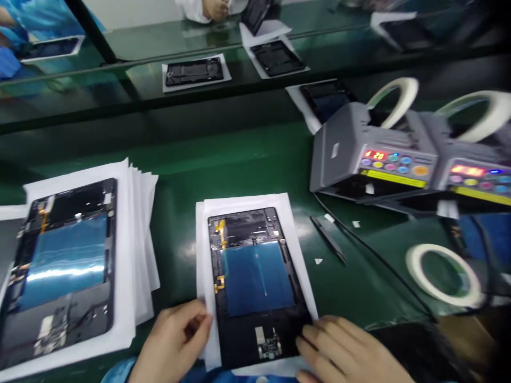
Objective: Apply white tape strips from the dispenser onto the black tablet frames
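Note:
An opened tablet body [255,282] with a blue film over its middle lies on a white sheet [293,234] on the green bench. My left hand [175,340] rests at the sheet's lower left corner, fingers touching the paper edge. My right hand [343,351] lies on the tablet's lower right corner, fingers pressing its black frame. Neither hand lifts anything. A second opened tablet [64,266] sits on a stack of white sheets [139,229] to the left.
Two grey tape dispensers [371,159] [475,175] with lit displays stand at the right, a loose tape roll [443,274] in front. Black tweezers [329,239] lie beside the sheet. More tablets [195,72] [277,57] ride the far conveyor; another person's hand [215,8] shows at the top.

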A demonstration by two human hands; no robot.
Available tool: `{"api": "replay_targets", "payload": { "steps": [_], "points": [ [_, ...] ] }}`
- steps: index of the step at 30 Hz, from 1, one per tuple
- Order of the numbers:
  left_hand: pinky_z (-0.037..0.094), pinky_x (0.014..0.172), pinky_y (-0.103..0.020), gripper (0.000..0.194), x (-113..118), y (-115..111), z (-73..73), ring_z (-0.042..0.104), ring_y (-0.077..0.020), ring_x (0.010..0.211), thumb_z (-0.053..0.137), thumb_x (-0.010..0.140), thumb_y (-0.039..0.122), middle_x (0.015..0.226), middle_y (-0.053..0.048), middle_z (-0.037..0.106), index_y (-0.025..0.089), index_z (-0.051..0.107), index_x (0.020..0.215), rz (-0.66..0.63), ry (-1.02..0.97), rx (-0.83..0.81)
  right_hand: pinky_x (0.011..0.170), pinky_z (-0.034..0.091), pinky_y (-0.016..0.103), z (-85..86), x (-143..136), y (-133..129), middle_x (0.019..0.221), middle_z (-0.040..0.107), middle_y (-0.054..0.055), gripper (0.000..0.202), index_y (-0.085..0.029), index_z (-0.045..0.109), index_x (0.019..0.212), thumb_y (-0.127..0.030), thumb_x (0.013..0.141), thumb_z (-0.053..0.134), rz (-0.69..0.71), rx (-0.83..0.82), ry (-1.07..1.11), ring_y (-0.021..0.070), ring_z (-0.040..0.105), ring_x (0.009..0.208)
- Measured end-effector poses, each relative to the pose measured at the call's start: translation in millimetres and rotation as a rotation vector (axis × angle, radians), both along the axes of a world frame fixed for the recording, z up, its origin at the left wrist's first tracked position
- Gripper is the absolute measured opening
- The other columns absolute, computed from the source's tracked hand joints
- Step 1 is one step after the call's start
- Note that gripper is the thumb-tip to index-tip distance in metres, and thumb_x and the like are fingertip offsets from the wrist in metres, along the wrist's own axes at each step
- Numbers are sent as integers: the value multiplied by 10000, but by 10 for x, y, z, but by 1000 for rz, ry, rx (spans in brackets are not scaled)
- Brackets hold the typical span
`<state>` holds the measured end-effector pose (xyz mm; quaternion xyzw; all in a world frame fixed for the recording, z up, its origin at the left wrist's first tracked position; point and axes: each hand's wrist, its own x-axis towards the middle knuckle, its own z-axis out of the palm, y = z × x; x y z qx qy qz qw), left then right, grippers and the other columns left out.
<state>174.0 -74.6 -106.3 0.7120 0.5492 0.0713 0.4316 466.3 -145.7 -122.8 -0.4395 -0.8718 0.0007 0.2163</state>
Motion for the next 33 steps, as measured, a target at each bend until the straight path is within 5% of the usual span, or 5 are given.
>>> {"api": "replay_targets", "payload": {
  "steps": [6,13,17,24,33],
  "points": [
    [397,463,-190,174,117,355,19,556,-90,455,555,923,310,587,59,588,217,595,781,-67,-50,534,671,495,305,25,997,784,882,699,109,331,-157,607,1062,-182,764,748,-500,503,-252,213,635,752],
    [405,511,-225,138,385,518,0,544,-91,490,511,947,204,634,47,582,202,567,821,-231,-38,604,566,432,268,-149,1452,1312,809,703,75,243,-151,650,996,-166,769,733,-464,659,-416,162,594,648],
    [417,526,-242,115,430,601,-6,547,-105,521,522,934,166,650,33,581,190,569,832,-256,-35,631,521,394,281,-66,1301,1233,719,684,38,218,-183,647,882,-115,711,764,-421,661,-338,149,555,583],
    [480,607,-277,102,520,773,-50,605,-145,636,543,920,154,737,-14,646,167,603,839,-320,36,727,690,494,282,63,329,1143,887,699,23,118,-174,640,959,-119,856,619,-60,99,-19,145,641,789],
    [508,733,-358,152,501,887,-135,639,-244,907,569,920,223,1006,-101,698,125,659,993,-363,229,913,615,474,257,-159,-18,1586,867,701,10,84,-161,646,945,-135,880,601,-16,108,56,117,645,726]
  ]
}}
